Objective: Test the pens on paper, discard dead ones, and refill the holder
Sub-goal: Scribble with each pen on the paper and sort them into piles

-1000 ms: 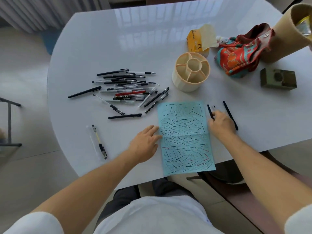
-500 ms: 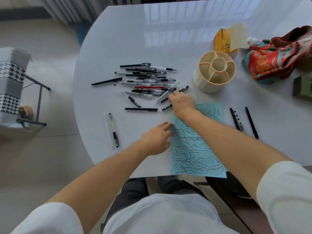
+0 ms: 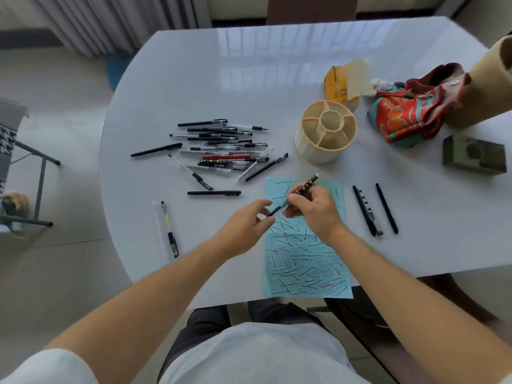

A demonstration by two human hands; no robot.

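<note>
A pale, glossy tabletop [image 3: 249, 79] is spreading out in front of me, with grey curtains hanging beyond its far edge at eleven o'clock. I am holding a patterned pen [image 3: 297, 193] over the top of the blue paper [image 3: 307, 261], which is already crowded with short test strokes and lying at the near edge, toward six o'clock. My right hand [image 3: 314, 210] is curling round the barrel with thumb and fingers, while my left hand [image 3: 245, 224] is pinching its dark near end, where I take the cap to be, though the blur is making that hard to confirm. So I am judging this as the start of testing another pen: uncapping it before drawing a line. The next move is calling for a clean pull apart, then turning the tip down onto a bare patch of paper. The pile of untested pens [image 3: 221, 151] is lying at ten o'clock from my hands, the cream divided holder [image 3: 325, 134] is standing with nothing in it at one o'clock, two black pens [image 3: 375, 209] are resting at three o'clock, and a lone yellow-cored pen [image 3: 169, 230] is lying at nine o'clock.
</note>
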